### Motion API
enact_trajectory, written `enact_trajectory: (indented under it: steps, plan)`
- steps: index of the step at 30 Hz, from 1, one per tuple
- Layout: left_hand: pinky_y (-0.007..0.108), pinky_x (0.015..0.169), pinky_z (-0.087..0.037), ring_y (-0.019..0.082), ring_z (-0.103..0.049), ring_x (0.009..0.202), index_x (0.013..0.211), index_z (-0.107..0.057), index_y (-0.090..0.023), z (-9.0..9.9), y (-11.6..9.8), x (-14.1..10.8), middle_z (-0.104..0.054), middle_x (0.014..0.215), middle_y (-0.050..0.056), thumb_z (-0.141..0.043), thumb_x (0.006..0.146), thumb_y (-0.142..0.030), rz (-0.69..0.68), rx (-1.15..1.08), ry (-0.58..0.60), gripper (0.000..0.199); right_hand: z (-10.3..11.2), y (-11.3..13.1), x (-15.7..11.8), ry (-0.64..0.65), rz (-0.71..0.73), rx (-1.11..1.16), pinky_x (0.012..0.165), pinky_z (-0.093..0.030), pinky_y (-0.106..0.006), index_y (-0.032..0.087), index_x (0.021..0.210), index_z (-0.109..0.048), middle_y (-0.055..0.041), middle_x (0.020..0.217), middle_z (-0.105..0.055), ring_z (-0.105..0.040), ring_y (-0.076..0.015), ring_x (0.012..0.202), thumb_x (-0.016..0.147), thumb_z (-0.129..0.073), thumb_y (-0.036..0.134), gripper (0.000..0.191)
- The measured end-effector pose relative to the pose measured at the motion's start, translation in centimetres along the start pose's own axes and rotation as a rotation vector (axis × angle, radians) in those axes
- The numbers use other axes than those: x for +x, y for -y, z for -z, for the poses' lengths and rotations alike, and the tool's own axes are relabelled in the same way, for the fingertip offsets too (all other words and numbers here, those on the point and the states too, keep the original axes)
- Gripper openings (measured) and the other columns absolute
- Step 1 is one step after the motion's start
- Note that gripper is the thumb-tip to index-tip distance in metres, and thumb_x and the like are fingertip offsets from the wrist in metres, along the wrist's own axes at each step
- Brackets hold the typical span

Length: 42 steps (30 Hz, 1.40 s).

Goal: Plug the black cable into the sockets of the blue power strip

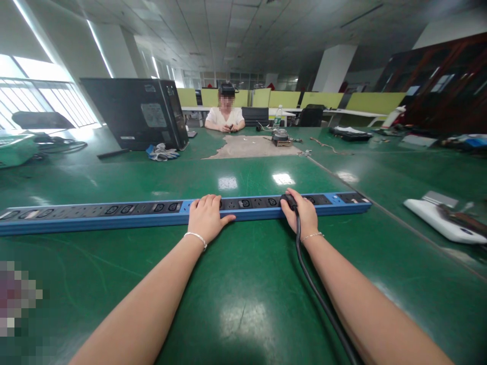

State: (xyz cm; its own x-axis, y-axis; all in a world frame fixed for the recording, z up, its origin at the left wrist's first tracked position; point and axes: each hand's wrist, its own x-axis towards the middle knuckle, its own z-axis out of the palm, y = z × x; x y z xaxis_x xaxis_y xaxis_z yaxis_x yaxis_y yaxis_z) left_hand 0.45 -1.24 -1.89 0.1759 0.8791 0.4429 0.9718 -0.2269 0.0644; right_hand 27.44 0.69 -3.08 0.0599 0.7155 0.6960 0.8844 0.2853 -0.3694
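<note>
A long blue power strip [95, 224] with black sockets lies crosswise on the green table. Around its middle, my left hand [205, 219] grips the strip, fingers over the top and thumb along the front side. Farther right, my right hand [306, 215] is closed on a black power plug [289, 201] at the strip's sockets. How deep the plug sits in a socket is hidden by the hand. From the plug a black cable [304, 263] runs down beside my right forearm toward the table's near edge.
A black computer case [133, 114] stands at the back left, with gloves [163, 152] before it. Across the table [243, 175] sits a person [225, 117]. A water bottle [277, 117] is near them. On the right lies a white device [441, 220]; a green basket [17, 150] is far left.
</note>
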Motion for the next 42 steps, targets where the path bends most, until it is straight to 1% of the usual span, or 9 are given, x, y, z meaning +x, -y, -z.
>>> enact_trajectory:
  steps: [6,11,14,19,25,30,33,37,42]
  plan:
    - [0.044,0.098,-0.03,0.028,-0.044,0.118,0.12,-0.047,-0.018,0.1,0.0,0.0,-0.054,0.124,0.014,-0.049,0.075,-0.061,-0.002,0.008,-0.007,0.063,0.1,0.4,0.5,-0.044,-0.039,0.051,0.088,-0.044,-0.037,0.017,0.097,-0.066,-0.0101,0.097,-0.069,-0.062,-0.0233,0.092,0.083,-0.044,0.041,0.035]
    - [0.043,0.096,-0.031,0.028,-0.045,0.117,0.119,-0.048,-0.017,0.1,0.0,0.0,-0.055,0.123,0.013,-0.049,0.076,-0.061,-0.012,0.018,-0.014,0.062,2.7,-2.9,2.1,-0.424,-0.199,0.145,0.093,-0.041,-0.037,0.016,0.106,-0.062,-0.0098,0.106,-0.065,-0.058,-0.0211,0.102,0.087,-0.036,0.043,0.042]
    - [0.044,0.096,-0.031,0.028,-0.045,0.117,0.119,-0.048,-0.016,0.1,0.0,0.0,-0.055,0.122,0.014,-0.049,0.076,-0.061,-0.016,0.017,-0.019,0.062,4.1,-6.8,2.3,-0.3,-0.198,0.024,0.102,-0.031,-0.044,0.016,0.098,-0.067,-0.0102,0.106,-0.066,-0.053,-0.0247,0.11,0.084,-0.04,0.042,0.04]
    - [0.044,0.096,-0.031,0.028,-0.045,0.117,0.12,-0.047,-0.017,0.1,0.0,0.0,-0.055,0.123,0.013,-0.049,0.076,-0.06,-0.018,0.013,-0.02,0.062,4.3,-10.4,2.0,-0.114,-0.408,-0.046,0.1,-0.03,-0.051,0.02,0.097,-0.069,-0.0084,0.106,-0.066,-0.048,-0.0297,0.116,0.081,-0.041,0.044,0.04]
    - [0.044,0.097,-0.03,0.029,-0.044,0.118,0.121,-0.047,-0.017,0.0,0.1,0.0,-0.054,0.124,0.014,-0.049,0.076,-0.06,-0.014,0.003,-0.013,0.063,4.3,-10.8,2.5,-0.05,-0.449,-0.052,0.099,-0.028,-0.056,0.024,0.09,-0.071,-0.0082,0.1,-0.068,-0.052,-0.032,0.111,0.077,-0.047,0.045,0.034]
    - [0.044,0.097,-0.031,0.028,-0.045,0.118,0.121,-0.047,-0.018,0.0,0.1,0.0,-0.054,0.124,0.014,-0.049,0.076,-0.06,-0.013,0.009,-0.017,0.061,4.6,-11.1,2.7,0.037,-0.474,-0.079,0.099,-0.028,-0.055,0.024,0.094,-0.07,-0.0082,0.103,-0.067,-0.051,-0.0317,0.112,0.078,-0.048,0.044,0.034]
    - [0.044,0.097,-0.031,0.028,-0.045,0.118,0.12,-0.047,-0.017,0.0,0.0,0.0,-0.055,0.124,0.014,-0.049,0.076,-0.06,-0.016,0.019,-0.017,0.062,4.4,-11.2,2.5,0.091,-0.405,-0.111,0.099,-0.026,-0.055,0.026,0.096,-0.069,-0.0057,0.106,-0.066,-0.049,-0.0304,0.115,0.079,-0.046,0.044,0.034]
    - [0.043,0.098,-0.031,0.028,-0.044,0.119,0.121,-0.047,-0.018,0.0,0.0,0.0,-0.054,0.124,0.013,-0.049,0.076,-0.061,-0.011,0.023,-0.013,0.062,4.0,-10.9,1.7,0.053,-0.3,-0.178,0.101,-0.021,-0.056,0.03,0.101,-0.067,-0.0029,0.107,-0.066,-0.049,-0.0273,0.114,0.08,-0.043,0.045,0.035]
    - [0.043,0.098,-0.031,0.028,-0.044,0.118,0.121,-0.047,-0.018,0.2,0.0,0.0,-0.054,0.124,0.013,-0.05,0.076,-0.06,-0.01,0.021,-0.011,0.061,4.1,-10.6,0.9,0.026,-0.213,-0.252,0.099,-0.026,-0.051,0.028,0.108,-0.064,-0.0053,0.11,-0.065,-0.049,-0.0257,0.114,0.083,-0.04,0.046,0.039]
